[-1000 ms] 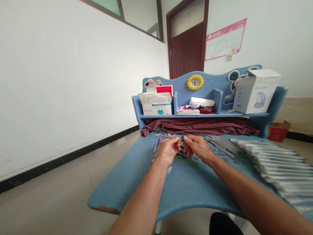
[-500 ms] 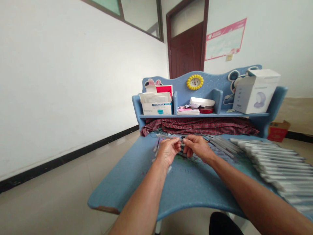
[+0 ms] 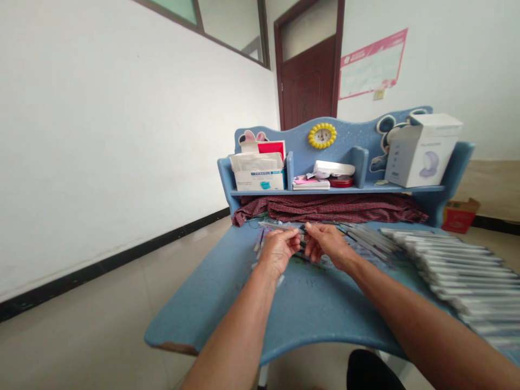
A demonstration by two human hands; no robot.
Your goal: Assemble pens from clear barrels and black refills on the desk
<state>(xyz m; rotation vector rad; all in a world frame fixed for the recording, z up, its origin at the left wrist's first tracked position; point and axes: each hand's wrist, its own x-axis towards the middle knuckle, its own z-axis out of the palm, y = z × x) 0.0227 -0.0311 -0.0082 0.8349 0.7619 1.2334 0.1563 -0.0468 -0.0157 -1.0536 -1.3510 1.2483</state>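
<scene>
Over the blue desk (image 3: 227,281), my left hand (image 3: 280,249) is closed in a pinch, thumb against forefinger. A thin translucent pen (image 3: 274,225) seems to run behind its fingertips, its far end pointing left. My right hand (image 3: 325,241) pinches a small dark piece (image 3: 303,229) at the end of the pen; its other fingers are curled. The fingertips of both hands almost meet, and the exact joint between the parts is too small to make out. Loose slim pens (image 3: 368,241) lie just right of my right hand.
A big stack of whitish, dark-tipped pens (image 3: 459,271) covers the desk's right side. Checkered cloth (image 3: 333,208) lies under the shelf (image 3: 260,192). On the shelf are a mask box (image 3: 260,179), a red tin (image 3: 341,182) and a white carton (image 3: 424,154).
My right hand's thumb and forefinger have shifted slightly up and outward at the dark piece. The left hand stays nearly where it was. The view has moved a little.
</scene>
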